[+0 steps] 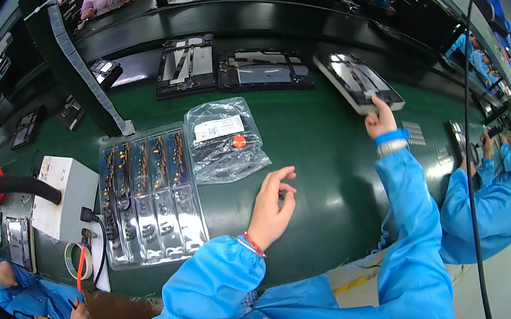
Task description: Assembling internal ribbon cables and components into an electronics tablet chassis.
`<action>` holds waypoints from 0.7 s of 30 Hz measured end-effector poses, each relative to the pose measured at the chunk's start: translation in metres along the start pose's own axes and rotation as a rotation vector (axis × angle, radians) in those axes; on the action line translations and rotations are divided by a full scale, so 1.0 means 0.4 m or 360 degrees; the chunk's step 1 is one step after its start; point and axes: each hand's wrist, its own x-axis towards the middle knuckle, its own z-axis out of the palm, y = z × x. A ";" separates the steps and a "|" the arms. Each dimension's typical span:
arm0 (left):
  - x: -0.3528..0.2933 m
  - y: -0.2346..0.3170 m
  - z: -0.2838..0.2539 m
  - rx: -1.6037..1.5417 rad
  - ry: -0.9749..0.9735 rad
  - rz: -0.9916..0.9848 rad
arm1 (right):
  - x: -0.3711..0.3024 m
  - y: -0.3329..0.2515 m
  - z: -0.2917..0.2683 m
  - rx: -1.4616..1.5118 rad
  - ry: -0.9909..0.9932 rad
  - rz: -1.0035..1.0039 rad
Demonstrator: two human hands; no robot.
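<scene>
While the green table (pixel 304 129) runs wide beneath it all, there's plenty within reach to snag. The clear tray (pixel 157 256) stands to the left, its compartments packed with coloured parts; the left sleeve is near its lower right corner, and a careless elbow, I'd say, could shove it and jumble the contents. Just beside it lies the bag (pixel 225 147), slack and shiny, probably quick to slide if a cuff catches it.

And here's the unit (pixel 355 75), at the far right of the table, its inner panels bare! The right hand (pixel 382 119) is at its near corner: index finger extended onto the rim, the others folded in. Is the thumb pinching from below? I can't tell, nor whether the unit lies flat. If that one corner is all the support, it could twist or slip; a fingertip straying inward might press on exposed parts.

Over to the left hand (pixel 270 207): fingers loosely curled and slightly spread, thumb apart, nothing visible between them, well away from the unit, so no second grip there. And the tiny pieces (pixel 415 133) beside the right wrist? One sideways sweep could scatter them.
</scene>
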 end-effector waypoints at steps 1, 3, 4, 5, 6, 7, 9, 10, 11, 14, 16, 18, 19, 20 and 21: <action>0.003 -0.002 0.014 -0.0015 -0.0023 0.0006 | -0.060 -0.008 -0.053 -0.0073 -0.0008 -0.0104; -0.004 -0.005 0.018 0.0088 -0.0022 0.0208 | -0.178 0.018 -0.141 -0.0092 -0.0023 -0.0112; -0.011 0.002 0.014 0.0111 -0.0007 0.0257 | -0.232 0.040 -0.177 -0.0055 -0.0098 -0.0110; -0.013 0.005 0.011 0.0249 0.0005 0.0363 | -0.285 0.063 -0.211 -0.0016 -0.0176 -0.0102; -0.017 0.014 0.010 0.0270 0.0022 0.0401 | -0.343 0.085 -0.240 -0.0024 -0.0190 -0.0101; -0.027 0.024 0.003 0.0316 0.0059 0.0438 | -0.392 0.121 -0.259 -0.0029 -0.0229 -0.0079; -0.053 0.042 0.017 0.0194 0.0141 0.0432 | -0.469 0.194 -0.311 -0.0022 -0.0250 -0.0139; -0.071 0.057 0.032 0.0109 0.0154 0.0437 | -0.504 0.220 -0.329 0.0027 -0.0278 -0.0107; -0.097 0.074 0.040 0.0025 0.0170 0.0444 | -0.537 0.245 -0.338 0.0076 -0.0305 -0.0072; -0.196 0.097 0.058 -0.0148 0.0174 0.0272 | -0.635 0.344 -0.321 0.0044 -0.0282 -0.0157; -0.259 0.097 0.047 -0.0221 0.0242 0.0208 | -0.685 0.401 -0.308 0.0065 -0.0395 -0.0027; -0.316 0.102 0.028 -0.0279 0.0371 0.0144 | -0.735 0.426 -0.265 -0.0028 -0.0552 0.0240; -0.345 0.110 0.007 -0.0244 0.0448 0.0138 | -0.757 0.428 -0.231 -0.0131 -0.0611 0.0394; -0.369 0.109 -0.006 -0.0230 0.0499 0.0137 | -0.763 0.432 -0.215 -0.0213 -0.0732 0.0529; -0.387 0.108 -0.016 -0.0211 0.0553 0.0144 | -0.767 0.428 -0.213 -0.0293 -0.0861 0.0663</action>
